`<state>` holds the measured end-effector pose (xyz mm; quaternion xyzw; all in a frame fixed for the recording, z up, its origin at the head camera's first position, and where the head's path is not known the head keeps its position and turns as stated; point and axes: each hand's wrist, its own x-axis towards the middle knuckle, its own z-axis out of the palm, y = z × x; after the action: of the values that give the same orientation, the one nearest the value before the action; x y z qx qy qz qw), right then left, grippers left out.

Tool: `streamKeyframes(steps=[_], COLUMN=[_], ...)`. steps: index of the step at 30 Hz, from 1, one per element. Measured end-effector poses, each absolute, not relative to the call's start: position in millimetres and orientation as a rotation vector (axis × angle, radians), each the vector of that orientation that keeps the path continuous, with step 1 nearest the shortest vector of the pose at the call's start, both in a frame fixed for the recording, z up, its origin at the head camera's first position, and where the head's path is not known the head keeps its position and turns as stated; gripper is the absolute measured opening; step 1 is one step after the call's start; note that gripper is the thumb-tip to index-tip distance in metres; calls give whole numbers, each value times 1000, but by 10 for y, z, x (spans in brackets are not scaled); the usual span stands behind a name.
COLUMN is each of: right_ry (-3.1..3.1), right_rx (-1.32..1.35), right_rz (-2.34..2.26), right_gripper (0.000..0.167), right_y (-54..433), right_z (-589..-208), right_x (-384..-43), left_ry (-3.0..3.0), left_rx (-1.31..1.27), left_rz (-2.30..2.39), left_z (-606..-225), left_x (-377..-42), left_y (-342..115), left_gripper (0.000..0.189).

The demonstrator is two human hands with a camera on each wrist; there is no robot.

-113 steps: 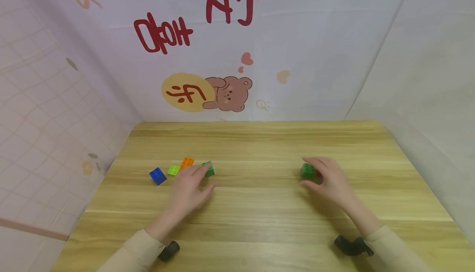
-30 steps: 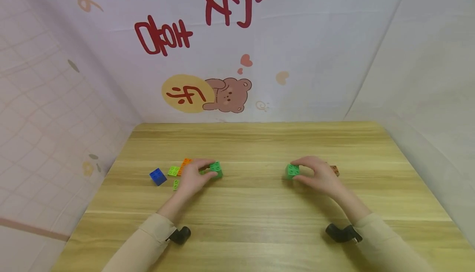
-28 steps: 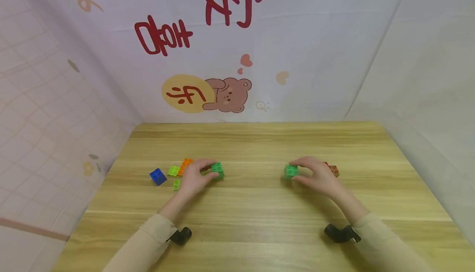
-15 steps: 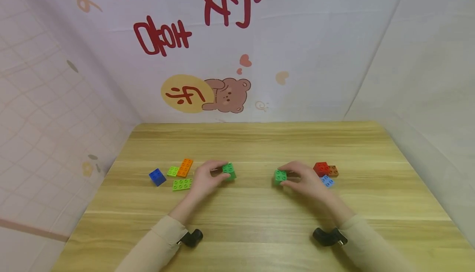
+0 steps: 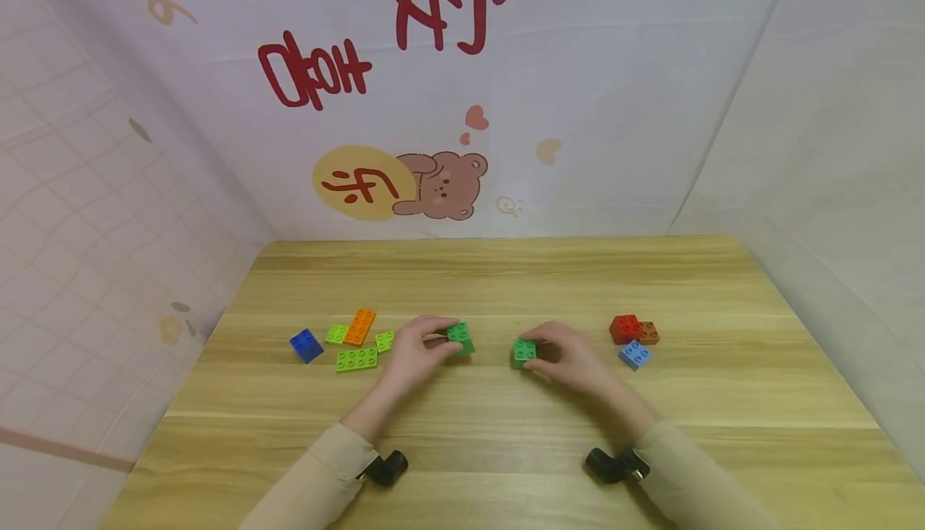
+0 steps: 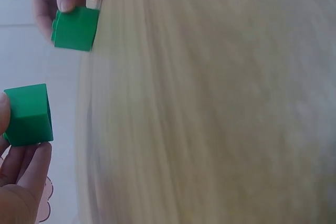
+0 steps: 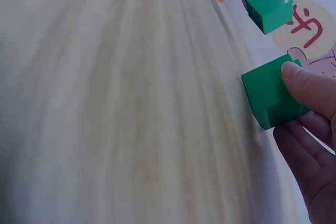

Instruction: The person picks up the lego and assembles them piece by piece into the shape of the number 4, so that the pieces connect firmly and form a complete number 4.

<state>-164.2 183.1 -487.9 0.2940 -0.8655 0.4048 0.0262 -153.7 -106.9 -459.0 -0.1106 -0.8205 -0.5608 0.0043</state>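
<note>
In the head view, my left hand (image 5: pixel 412 356) pinches a green toy building brick (image 5: pixel 460 339) between thumb and fingers. My right hand (image 5: pixel 575 363) grips a second green brick (image 5: pixel 524 354) the same way, a short gap to the right. From the left wrist, the left brick (image 6: pixel 29 115) shows its open underside edge, and the other brick (image 6: pixel 76 29) appears beyond it. The right wrist view has the right-hand brick (image 7: pixel 274 94) close up, thumb on its side. Both bricks look lifted off the wooden table; their studs face up.
Left of my hands lie a blue brick (image 5: pixel 307 345), an orange plate brick (image 5: pixel 360 327) and several lime bricks (image 5: pixel 357 360). On the right sit a red brick (image 5: pixel 625 329), a brown brick (image 5: pixel 649 332) and a light blue brick (image 5: pixel 636 355). A printed cloth (image 5: pixel 614 96) hangs behind the table.
Both hands, at first beside the green bricks, have taken hold of them and carried them inward toward each other. The lime, red, brown and light blue bricks have come into fuller view.
</note>
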Motion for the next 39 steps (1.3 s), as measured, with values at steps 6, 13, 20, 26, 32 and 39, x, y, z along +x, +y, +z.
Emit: streamKeyframes(steps=[6,13,20,26,32,39], right_ry=[-2688,-2669,-2663,-2641,-2628,-2599], right_rx=[891,852,770,754,731,735], right_rz=[1249,1413,1554,1599,1609,1642], right_gripper=[40,41,40,39,37,35], right_y=[1733,1626,1557,1519,1485,1476], right_z=[-4905,-4925,-4993,-5010,-5001,-5023], right_x=[-1694,-1702,-1722,-1729,-1718,-1712], left_ry=[-2573,-2552,-2512,-2441,-2453,-2508], left_rx=[-355,-429,-493,-565,-592,-637], left_rz=[-1768,-1786,-1845,-1895,-1886,-1821], left_z=[-4578,-4561,-4532,-4438,-4424,-4483], left_x=[-1535,-1526,-1541,-1530,-1555,-1597], left_y=[-1009,-938,-847,-730,-637,-579], left_gripper=[35,34,35,34,33,31])
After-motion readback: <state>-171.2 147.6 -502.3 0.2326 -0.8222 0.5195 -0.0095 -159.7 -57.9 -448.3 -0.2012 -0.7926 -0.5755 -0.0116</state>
